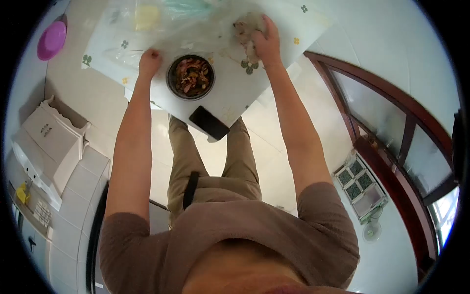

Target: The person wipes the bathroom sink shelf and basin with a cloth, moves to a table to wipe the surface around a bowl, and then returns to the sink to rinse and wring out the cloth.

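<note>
On the flower-patterned table (pixel 235 93), a dark round bowl (pixel 190 77) holds brown and reddish food pieces. My left hand (pixel 151 61) is closed just left of the bowl, at the edge of clear plastic; what its fingers hold, if anything, is too small to make out. To the right and beyond the bowl, my right hand (pixel 267 43) has its fingers around a crumpled pale bag (pixel 249 30) with brownish bits in it. Near the table's front corner lies a black phone (pixel 209 122).
Clear plastic sheeting (pixel 186 29) spreads over the far part of the table, with a yellow item (pixel 147 17) under or in it. A purple basin (pixel 52 40) is at the far left. A white cabinet (pixel 51 132) stands left, and a brown-framed glass door (pixel 377 103) is right.
</note>
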The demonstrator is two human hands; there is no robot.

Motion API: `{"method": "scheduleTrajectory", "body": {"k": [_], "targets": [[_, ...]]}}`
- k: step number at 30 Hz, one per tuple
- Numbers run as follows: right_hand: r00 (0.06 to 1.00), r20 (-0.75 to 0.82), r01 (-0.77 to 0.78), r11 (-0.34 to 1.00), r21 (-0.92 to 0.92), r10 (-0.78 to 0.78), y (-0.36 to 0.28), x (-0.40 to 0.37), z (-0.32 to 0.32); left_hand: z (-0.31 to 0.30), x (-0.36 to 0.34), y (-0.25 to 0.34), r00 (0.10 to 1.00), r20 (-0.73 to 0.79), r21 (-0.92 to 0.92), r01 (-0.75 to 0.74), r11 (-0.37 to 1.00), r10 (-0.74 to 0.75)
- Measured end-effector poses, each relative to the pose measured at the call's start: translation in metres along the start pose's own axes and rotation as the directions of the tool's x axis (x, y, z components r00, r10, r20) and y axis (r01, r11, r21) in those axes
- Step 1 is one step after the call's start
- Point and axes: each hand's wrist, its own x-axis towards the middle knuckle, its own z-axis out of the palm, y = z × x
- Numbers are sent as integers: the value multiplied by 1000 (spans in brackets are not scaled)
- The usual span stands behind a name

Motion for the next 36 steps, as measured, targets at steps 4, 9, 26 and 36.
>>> {"method": "scheduleTrajectory", "body": {"k": [4, 9, 26, 36], "targets": [[960, 266, 244, 737, -630, -90, 30, 36, 37, 6, 2, -10, 1000, -11, 16, -20, 1000, 20], [952, 303, 221, 616, -757, 31, 27, 17, 10, -5, 2, -1, 999, 41, -28, 20, 999, -18], [915, 301, 396, 447, -802, -270, 5, 135, 68, -5, 1, 7, 998, 40, 64, 34, 997, -37], [982, 189, 159, 471, -867, 17, 60, 65, -72, -2, -2, 7, 997, 25, -5, 68, 998, -68]]}}
